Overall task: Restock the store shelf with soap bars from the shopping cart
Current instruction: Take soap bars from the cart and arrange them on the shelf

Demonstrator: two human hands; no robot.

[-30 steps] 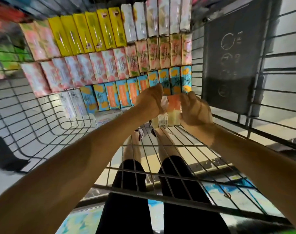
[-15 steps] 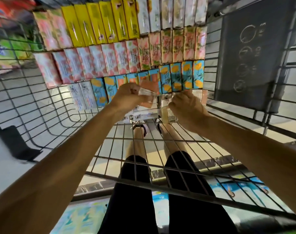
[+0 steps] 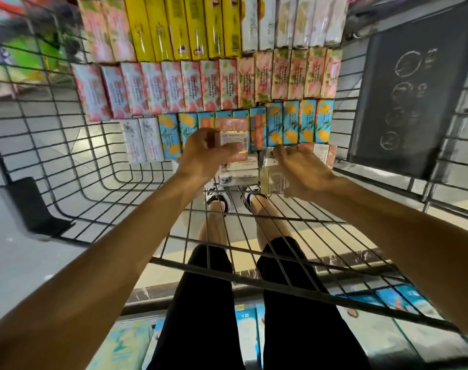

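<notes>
- Both of the person's arms reach down into the wire shopping cart (image 3: 67, 182), seen from above through its mesh.
- The left hand (image 3: 203, 153) grips a peach-pink soap bar (image 3: 231, 134), fingers curled round its near side and thumb across the barcode label; the bar is lifted a little above the ones lying under it.
- The right hand (image 3: 299, 169) rests, fingers curled downward, on a pale boxed bar (image 3: 274, 180) at the near end of the stock. I cannot tell from here whether it truly grips that bar or only presses on it.
- Between the two hands lie a few white bars (image 3: 238, 177) flat on the cart floor.
- Beyond the hands the soap stands packed in rows: blue bars with orange fruit (image 3: 291, 124) nearest, then pink floral bars (image 3: 190, 86), then yellow bars (image 3: 195, 28) with white ones beside them at the far end.
- Two white bars (image 3: 143, 141) stand at the left end of the blue row.
- A dark panel with round symbols (image 3: 404, 84) hangs on the cart's right wall.
- Through the mesh show the person's black-trousered legs (image 3: 201, 303) and sneakers (image 3: 219, 198) on the floor.
</notes>
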